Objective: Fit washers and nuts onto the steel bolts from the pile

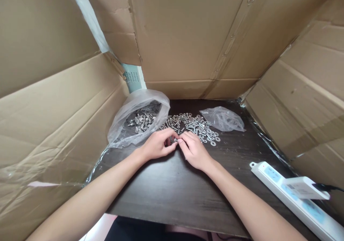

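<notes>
Between the fingertips of both hands is a small silvery bolt (175, 139), mostly hidden, with what looks like a washer or nut on it. My left hand (159, 143) pinches it from the left, thumb below and fingers curled over. From the right, my right hand (194, 150) closes thumb and fingers at its other end. Just beyond the hands spreads a loose pile of bolts, nuts and washers (197, 124). A clear plastic bag (120, 126) lies open at the left, with many metal fasteners (143, 122) inside.
A crumpled clear bag (224, 118) lies behind the pile at the right. A white power strip (292, 194) with a plugged-in adapter (306, 188) and black cable sits at the right. Cardboard walls (188, 33) enclose the dark table (172, 191) at the back and sides.
</notes>
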`<state>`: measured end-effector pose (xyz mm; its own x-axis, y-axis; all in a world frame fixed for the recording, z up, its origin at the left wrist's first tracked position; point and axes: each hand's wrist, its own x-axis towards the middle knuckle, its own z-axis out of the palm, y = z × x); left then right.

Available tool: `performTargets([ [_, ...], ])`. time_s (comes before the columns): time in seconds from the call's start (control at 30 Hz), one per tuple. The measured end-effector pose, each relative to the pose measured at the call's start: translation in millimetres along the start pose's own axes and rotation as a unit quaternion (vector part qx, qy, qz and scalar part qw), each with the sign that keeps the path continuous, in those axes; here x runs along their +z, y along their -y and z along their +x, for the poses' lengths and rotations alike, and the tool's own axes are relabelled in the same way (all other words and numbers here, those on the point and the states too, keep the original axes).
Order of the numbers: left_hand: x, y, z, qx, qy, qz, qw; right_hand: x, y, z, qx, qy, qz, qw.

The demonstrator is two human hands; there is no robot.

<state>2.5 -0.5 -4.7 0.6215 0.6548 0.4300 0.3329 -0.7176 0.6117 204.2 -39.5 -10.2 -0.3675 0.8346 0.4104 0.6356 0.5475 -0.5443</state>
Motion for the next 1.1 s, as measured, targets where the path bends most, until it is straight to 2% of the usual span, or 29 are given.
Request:
performTargets([
  [0.43, 0.6, 1.2, 0.4, -0.014, 0.004, -0.010, 1.000, -0.3, 0.8, 1.0, 0.009, 0.005, 0.000, 1.000],
  [1.1, 0.6, 2.1, 1.4, 0.007, -0.001, -0.010, 1.000, 1.2, -1.8, -0.3, 0.004, 0.008, -0.013, 1.000],
])
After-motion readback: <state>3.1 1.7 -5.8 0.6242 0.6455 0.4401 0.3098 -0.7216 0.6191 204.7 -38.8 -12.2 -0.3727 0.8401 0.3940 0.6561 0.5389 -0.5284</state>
